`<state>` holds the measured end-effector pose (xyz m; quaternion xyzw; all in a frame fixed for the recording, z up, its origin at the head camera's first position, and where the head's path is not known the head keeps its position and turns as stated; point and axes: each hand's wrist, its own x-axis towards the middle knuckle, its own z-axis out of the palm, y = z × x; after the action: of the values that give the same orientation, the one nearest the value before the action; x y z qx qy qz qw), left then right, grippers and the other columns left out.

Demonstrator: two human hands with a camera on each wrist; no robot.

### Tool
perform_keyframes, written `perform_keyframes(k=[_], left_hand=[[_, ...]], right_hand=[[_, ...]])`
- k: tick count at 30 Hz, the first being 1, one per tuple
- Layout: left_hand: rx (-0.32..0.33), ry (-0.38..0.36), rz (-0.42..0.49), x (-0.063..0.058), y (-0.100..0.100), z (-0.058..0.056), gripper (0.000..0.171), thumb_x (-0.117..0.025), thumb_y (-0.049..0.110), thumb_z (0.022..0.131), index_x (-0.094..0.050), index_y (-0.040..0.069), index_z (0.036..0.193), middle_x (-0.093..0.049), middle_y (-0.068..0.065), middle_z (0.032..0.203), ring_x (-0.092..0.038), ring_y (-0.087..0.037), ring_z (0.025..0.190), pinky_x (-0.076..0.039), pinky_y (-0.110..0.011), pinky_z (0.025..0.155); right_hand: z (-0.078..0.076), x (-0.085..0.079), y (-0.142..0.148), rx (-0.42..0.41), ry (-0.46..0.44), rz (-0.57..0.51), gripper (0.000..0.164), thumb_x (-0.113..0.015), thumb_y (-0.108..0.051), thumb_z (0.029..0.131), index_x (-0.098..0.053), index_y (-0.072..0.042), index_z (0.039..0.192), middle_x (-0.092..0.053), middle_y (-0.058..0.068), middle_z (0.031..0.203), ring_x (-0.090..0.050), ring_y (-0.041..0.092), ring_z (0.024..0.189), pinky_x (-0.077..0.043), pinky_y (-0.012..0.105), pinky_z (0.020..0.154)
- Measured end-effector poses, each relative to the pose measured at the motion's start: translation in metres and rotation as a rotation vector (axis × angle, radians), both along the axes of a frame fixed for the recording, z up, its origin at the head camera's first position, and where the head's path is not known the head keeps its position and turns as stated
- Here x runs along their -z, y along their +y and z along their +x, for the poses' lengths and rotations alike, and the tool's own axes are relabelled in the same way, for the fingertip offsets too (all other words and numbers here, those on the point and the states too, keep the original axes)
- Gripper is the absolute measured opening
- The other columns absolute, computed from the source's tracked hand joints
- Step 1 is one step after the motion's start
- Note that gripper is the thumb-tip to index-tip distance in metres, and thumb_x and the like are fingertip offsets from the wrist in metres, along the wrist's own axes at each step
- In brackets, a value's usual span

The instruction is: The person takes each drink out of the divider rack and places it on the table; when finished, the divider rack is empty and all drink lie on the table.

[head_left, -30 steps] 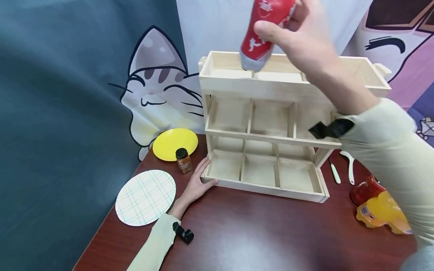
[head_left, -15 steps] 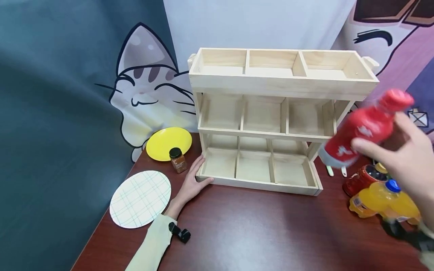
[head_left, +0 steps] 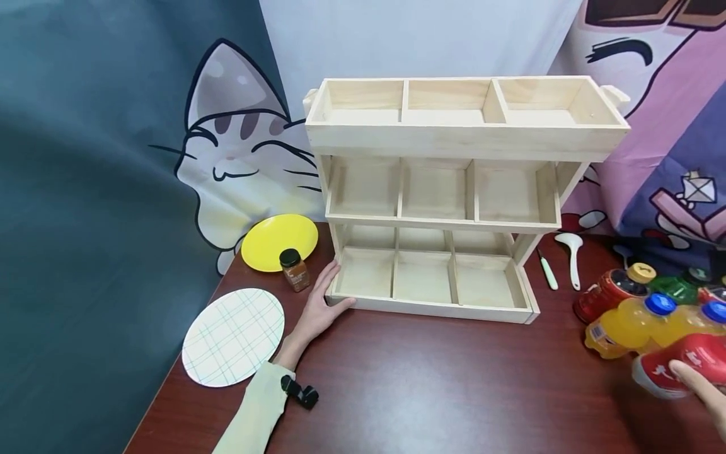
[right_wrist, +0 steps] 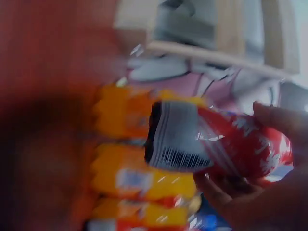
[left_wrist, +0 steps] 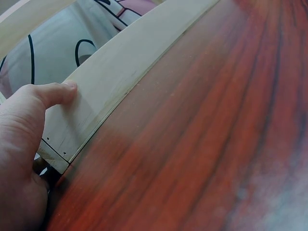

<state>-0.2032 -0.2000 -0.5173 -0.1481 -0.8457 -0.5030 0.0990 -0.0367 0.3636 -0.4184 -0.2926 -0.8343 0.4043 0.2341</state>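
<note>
My left hand (head_left: 313, 315) rests at the lower left corner of a pale wooden three-tier rack (head_left: 467, 144). Its thumb (left_wrist: 62, 92) lies on the front board and its fingers stretch along the side. At the far right, my right hand (head_left: 706, 394) holds a red plastic bottle (head_left: 683, 359) with a silver-grey base, tilted nearly onto its side. The right wrist view shows the bottle's barcode, with fingers and thumb curled round its red part. The bottle is just in front of several orange drink bottles (head_left: 626, 325).
A dark red bottle (head_left: 607, 290) and a green bottle (head_left: 677, 290) stand behind the orange ones. A white spoon (head_left: 573, 261) and a green-handled tool (head_left: 547, 271) lie right of the rack. At left are a yellow plate (head_left: 269, 243), a spice jar (head_left: 295, 274) and a checked plate (head_left: 232, 337).
My right hand has carried the red bottle from above the rack's top tier down to the far right, by the other bottles. The left hand stays at the rack's corner.
</note>
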Motion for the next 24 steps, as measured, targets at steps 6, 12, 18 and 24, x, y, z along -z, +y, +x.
perform_keyframes(k=[6,12,18,24], left_hand=[[-0.009,-0.002,-0.006,-0.001,-0.005,0.003,0.082,-0.071,0.042,0.072,-0.032,0.016,0.14,-0.021,0.011,0.147,-0.022,-0.01,0.135,-0.025,-0.045,0.105],[-0.004,-0.02,-0.003,0.001,-0.007,0.007,0.082,-0.072,0.04,0.072,-0.032,0.015,0.139,-0.02,0.011,0.147,-0.021,-0.009,0.135,-0.024,-0.043,0.106],[0.024,-0.011,0.03,-0.014,-0.002,0.016,0.077,-0.073,0.03,0.074,-0.034,0.014,0.138,-0.023,-0.001,0.148,-0.023,-0.018,0.135,-0.023,-0.047,0.105],[0.029,-0.013,0.018,-0.027,0.001,0.022,0.075,-0.072,0.024,0.075,-0.034,0.01,0.138,-0.023,-0.006,0.148,-0.023,-0.023,0.135,-0.023,-0.045,0.105]], right_hand=[[-0.016,0.093,0.084,0.094,-0.014,-0.018,0.077,-0.067,-0.019,0.078,-0.021,-0.041,0.136,-0.029,-0.028,0.129,-0.027,-0.014,0.114,-0.019,0.01,0.101],[-0.024,0.127,0.105,0.108,0.023,-0.04,0.083,-0.068,-0.02,0.078,-0.015,-0.041,0.138,-0.02,-0.02,0.144,-0.017,-0.007,0.129,-0.01,0.018,0.109],[-0.021,0.128,0.095,0.074,0.217,0.012,0.071,-0.067,-0.009,0.076,-0.034,-0.032,0.135,-0.041,-0.021,0.128,-0.033,-0.01,0.115,-0.021,0.008,0.1],[-0.02,0.128,0.094,0.109,0.181,0.019,0.064,-0.065,-0.013,0.079,-0.037,-0.033,0.133,-0.041,-0.024,0.124,-0.035,-0.013,0.112,-0.024,0.009,0.099]])
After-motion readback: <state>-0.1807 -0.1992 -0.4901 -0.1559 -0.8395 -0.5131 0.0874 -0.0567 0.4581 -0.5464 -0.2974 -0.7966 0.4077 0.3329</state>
